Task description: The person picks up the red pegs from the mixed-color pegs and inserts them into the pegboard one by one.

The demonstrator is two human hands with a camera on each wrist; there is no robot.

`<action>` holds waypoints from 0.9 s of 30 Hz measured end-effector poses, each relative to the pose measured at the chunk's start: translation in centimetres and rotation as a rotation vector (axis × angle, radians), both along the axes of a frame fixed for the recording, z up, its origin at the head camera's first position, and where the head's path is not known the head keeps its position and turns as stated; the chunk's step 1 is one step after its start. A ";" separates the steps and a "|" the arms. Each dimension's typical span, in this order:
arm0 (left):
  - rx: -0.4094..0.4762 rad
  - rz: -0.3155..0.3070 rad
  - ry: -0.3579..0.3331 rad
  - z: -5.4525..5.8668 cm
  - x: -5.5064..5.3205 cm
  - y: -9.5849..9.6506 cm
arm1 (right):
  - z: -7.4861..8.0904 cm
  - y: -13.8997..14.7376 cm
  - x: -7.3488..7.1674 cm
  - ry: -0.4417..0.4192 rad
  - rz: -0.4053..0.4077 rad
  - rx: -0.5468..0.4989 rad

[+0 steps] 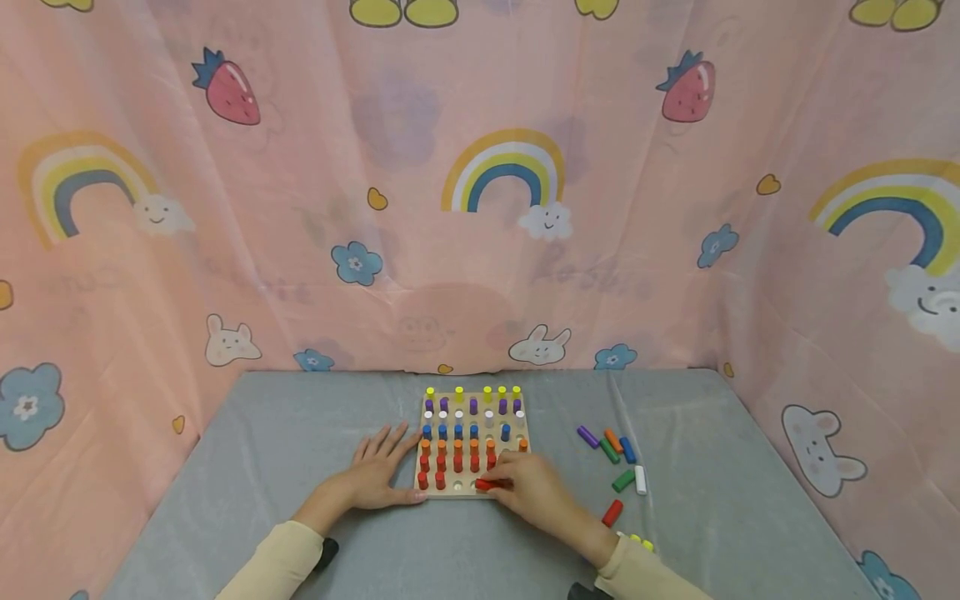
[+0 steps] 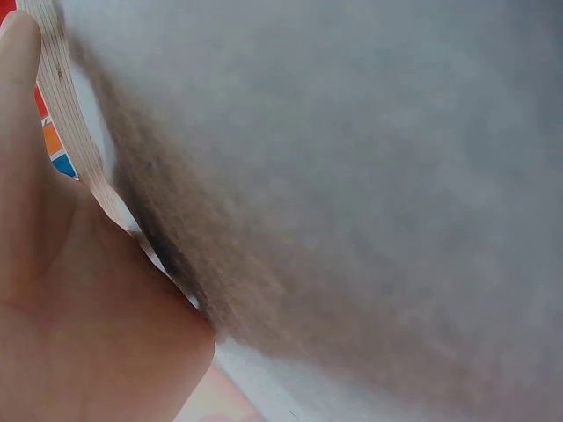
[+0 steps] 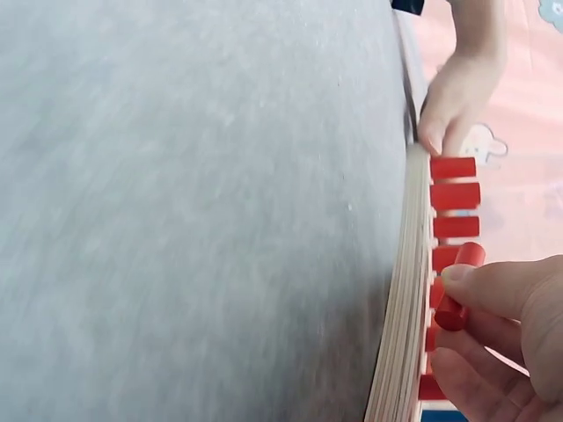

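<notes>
A wooden pegboard (image 1: 455, 495) stands on the table, with rows of coloured pegs upright in its holes. My right hand (image 1: 534, 493) pinches a red peg (image 3: 460, 288) between thumb and fingers, tilted on its side close over the nearest row. Two red pegs (image 1: 440, 481) stand at the left of that row, and a bare hole (image 1: 458, 485) shows beside them. With fingers spread, my left hand (image 1: 377, 477) rests against the board's left edge, its thumb at the near corner. In the left wrist view, the thumb (image 2: 19, 105) lies along the board's side.
Right of the board lie loose pegs: a purple peg (image 1: 588, 437), an orange peg (image 1: 613, 441), a blue peg (image 1: 627, 450), a white peg (image 1: 641, 480), a red peg (image 1: 612, 512) and green ones (image 1: 623, 480). Yellow pegs (image 1: 641, 542) sit by the right sleeve. A pink curtain (image 1: 420, 308) hangs behind the table.
</notes>
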State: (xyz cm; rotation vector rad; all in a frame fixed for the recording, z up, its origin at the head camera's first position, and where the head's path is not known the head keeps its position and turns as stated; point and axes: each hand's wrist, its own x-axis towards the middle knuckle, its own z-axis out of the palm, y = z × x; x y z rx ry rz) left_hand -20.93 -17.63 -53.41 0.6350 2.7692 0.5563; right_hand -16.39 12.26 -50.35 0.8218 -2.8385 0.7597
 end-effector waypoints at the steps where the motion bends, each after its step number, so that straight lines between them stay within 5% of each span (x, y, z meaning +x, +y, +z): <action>1: -0.001 -0.002 -0.003 0.1 0.0 0.0 | -0.1 -0.2 0.0 0.005 -0.003 0.006; 14: -0.004 -0.017 -0.009 1.5 0.6 0.3 | -0.3 -2.7 0.1 0.046 -0.035 -0.031; 27: 0.024 -0.031 -0.009 1.2 0.5 0.1 | -1.2 -4.3 0.0 0.085 -0.047 -0.205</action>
